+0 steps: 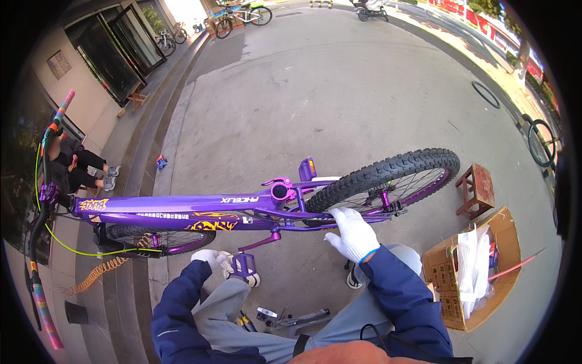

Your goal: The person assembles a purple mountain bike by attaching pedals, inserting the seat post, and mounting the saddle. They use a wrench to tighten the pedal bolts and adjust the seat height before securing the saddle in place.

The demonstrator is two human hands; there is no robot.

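A purple bicycle stands across in front of me, its frame (182, 206) reaching from the handlebar (43, 209) at left to the knobby rear tyre (388, 173) at right. My right hand (353, 235), in a white knit glove, is at the near side of the rear wheel by the frame tubes. Its fingers are stretched out and its thumb stands apart. My left hand (206, 256), also gloved, is low beside the front wheel (176, 241), left of the near purple pedal (244, 265). Its fingers are too bunched and small to make out.
At right are a red wooden stool (476, 189) and an open cardboard box (451, 291) with white wrapping. Tools (297, 318) lie between my legs. A coiled orange hose (97, 274) and dark bucket (76, 312) are at left. A person (82, 164) sits by the steps.
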